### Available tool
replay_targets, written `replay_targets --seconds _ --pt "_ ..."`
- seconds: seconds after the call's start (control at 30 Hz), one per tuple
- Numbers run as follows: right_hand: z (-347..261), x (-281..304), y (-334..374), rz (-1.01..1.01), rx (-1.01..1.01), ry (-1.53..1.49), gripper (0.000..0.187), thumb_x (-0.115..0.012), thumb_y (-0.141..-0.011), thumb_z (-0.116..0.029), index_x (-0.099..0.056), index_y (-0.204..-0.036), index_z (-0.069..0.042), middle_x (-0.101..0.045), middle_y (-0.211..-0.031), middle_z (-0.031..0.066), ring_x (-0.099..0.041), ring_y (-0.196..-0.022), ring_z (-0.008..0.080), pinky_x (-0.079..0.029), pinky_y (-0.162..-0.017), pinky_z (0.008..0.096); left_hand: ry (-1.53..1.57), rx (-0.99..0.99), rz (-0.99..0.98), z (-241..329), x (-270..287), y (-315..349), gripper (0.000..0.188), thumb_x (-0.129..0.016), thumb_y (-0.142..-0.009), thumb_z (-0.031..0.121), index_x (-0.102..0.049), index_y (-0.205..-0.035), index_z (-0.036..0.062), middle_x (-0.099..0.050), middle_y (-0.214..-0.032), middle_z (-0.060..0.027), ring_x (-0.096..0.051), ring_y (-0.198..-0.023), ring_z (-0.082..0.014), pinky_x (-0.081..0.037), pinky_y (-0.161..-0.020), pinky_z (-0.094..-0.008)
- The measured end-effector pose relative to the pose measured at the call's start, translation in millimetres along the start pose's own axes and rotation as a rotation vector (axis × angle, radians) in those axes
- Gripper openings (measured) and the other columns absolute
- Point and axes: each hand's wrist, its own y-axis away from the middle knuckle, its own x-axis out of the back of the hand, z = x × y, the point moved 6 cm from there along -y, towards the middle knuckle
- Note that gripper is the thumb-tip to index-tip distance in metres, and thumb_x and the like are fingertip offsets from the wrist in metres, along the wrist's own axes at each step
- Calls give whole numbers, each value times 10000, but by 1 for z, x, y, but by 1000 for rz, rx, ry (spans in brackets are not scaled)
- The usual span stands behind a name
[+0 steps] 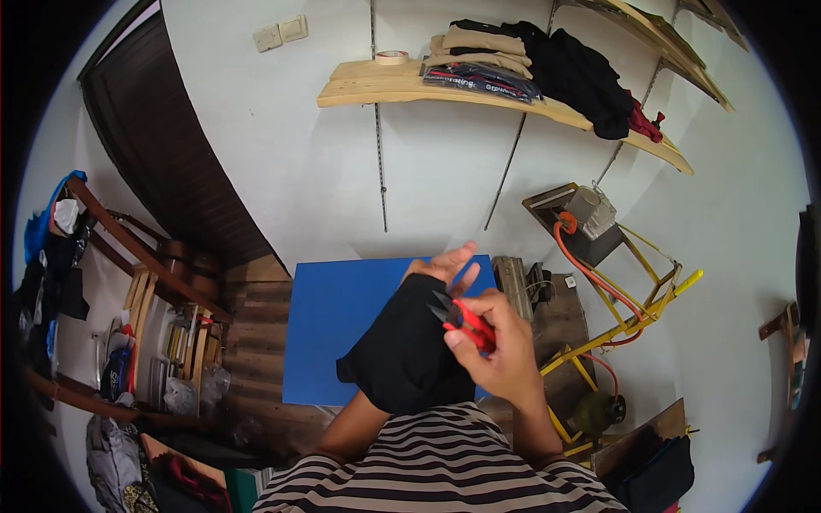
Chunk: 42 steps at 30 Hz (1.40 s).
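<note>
A black piece of cloth point(398, 350) hangs around my left forearm and wrist, above a blue table. My left hand point(443, 263) comes out past its upper edge, fingers stretched and apart; part of the palm is hidden. In my right hand point(503, 346) is a pair of small snips point(470, 325) with red handles. Their dark blades stand apart, pointing left at the cloth's right side; whether they touch it I cannot tell. My right fingers and thumb are closed around the handles.
Under my hands stands the blue table point(325, 316). At right is a yellow metal frame point(637, 321) with an orange hose point(590, 274). A wooden wall shelf point(376, 90) holds folded clothes point(483, 51). Cluttered racks point(128, 235) line the left, near a dark door point(162, 145).
</note>
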Motion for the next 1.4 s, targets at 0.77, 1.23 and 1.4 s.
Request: replay_targets --seconds 0.77,1.23,1.4 --pt "6 9 6 117 42 301 280 -762 -648 -59 -567 -844 -14 -558 -683 97 -547 -521 188 -443 -488 256 -549 46 -58 0 2 3 31 -521 -933 71 -507 -906 67 -530 -1281 -196 -319 -1357 -276 -212 -1117 -401" --pt "10 6 6 22 69 167 257 -744 -684 -36 -580 -877 9 -586 -699 97 -583 -542 175 -456 -517 237 -825 -95 -1 14 4 -4 57 -531 -928 96 -531 -965 53 -517 -1284 -105 -272 -1377 -258 -218 -1092 -390" --pt "15 3 6 40 97 196 281 -761 -673 -46 -585 -887 3 -583 -701 94 -580 -542 183 -463 -514 244 -942 -162 34 12 12 -13 57 -535 -920 104 -531 -948 55 -525 -1269 -108 -310 -1357 -265 -210 -1091 -400"
